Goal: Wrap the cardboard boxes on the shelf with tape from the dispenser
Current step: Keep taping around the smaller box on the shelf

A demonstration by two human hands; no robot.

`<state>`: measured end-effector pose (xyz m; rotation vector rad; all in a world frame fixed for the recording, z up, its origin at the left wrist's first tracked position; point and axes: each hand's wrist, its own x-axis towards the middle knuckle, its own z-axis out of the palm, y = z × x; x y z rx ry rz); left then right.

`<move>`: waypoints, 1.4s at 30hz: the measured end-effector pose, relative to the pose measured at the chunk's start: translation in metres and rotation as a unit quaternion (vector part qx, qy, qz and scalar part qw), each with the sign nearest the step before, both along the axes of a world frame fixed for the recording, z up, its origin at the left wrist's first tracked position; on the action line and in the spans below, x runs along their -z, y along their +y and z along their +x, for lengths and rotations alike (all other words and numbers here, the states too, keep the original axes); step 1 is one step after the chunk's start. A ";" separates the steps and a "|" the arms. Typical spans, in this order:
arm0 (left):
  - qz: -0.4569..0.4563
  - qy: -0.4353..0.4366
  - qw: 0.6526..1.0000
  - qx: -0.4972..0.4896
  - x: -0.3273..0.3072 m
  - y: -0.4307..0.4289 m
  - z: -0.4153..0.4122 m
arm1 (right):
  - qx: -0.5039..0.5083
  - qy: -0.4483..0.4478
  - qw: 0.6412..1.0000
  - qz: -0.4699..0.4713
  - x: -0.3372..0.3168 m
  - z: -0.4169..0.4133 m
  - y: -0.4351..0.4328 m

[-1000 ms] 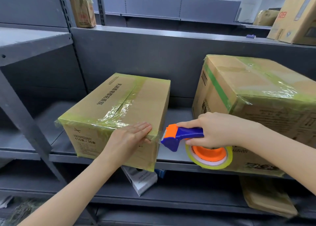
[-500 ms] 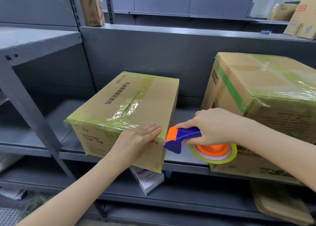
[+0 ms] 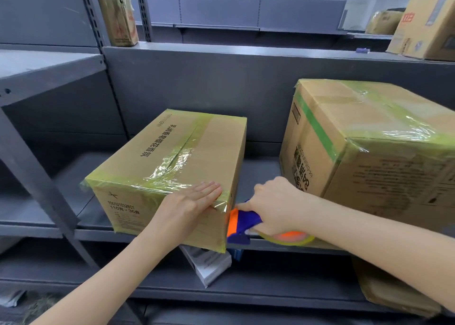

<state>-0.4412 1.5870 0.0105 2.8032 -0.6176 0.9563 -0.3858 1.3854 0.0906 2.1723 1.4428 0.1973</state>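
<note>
Head view: left hand (image 3: 194, 203) flat on the front edge of the box (image 3: 172, 157) on the shelf (image 3: 261, 167), right hand (image 3: 275, 205) gripping the tape dispenser (image 3: 240, 228) at its corner, apparently mid-strip; next, draw tape round the side.

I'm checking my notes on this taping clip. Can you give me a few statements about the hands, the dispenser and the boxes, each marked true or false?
1. The left hand lies flat on the front top edge of the smaller box. True.
2. The smaller box has no tape on it. False: yellowish clear tape covers its top seam and edges.
3. The right hand grips the tape dispenser. True.
4. The larger box stands to the right of the smaller box on the same shelf. True.
5. The tape dispenser rests on top of the larger box. False: it is held low between the two boxes, at the smaller box's front right corner.
</note>
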 end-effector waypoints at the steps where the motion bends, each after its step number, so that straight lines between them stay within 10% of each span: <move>1: -0.002 0.001 1.000 -0.004 -0.001 0.001 -0.002 | 0.008 0.015 1.000 0.013 0.000 0.003 -0.001; 13: 0.019 0.015 0.999 -0.035 -0.008 -0.006 -0.004 | 0.086 0.025 0.986 0.139 -0.018 0.012 -0.022; 22: 0.021 0.068 0.997 -0.008 -0.026 -0.043 0.011 | 0.079 -0.111 0.897 0.421 -0.033 0.024 -0.005; 29: -0.039 0.061 0.990 -0.122 -0.033 0.025 -0.031 | 0.065 -0.041 0.902 0.426 -0.002 0.028 0.076; 42: -0.434 0.085 0.832 -0.336 -0.018 0.127 -0.083 | -0.044 -0.104 0.910 0.399 0.016 0.022 0.158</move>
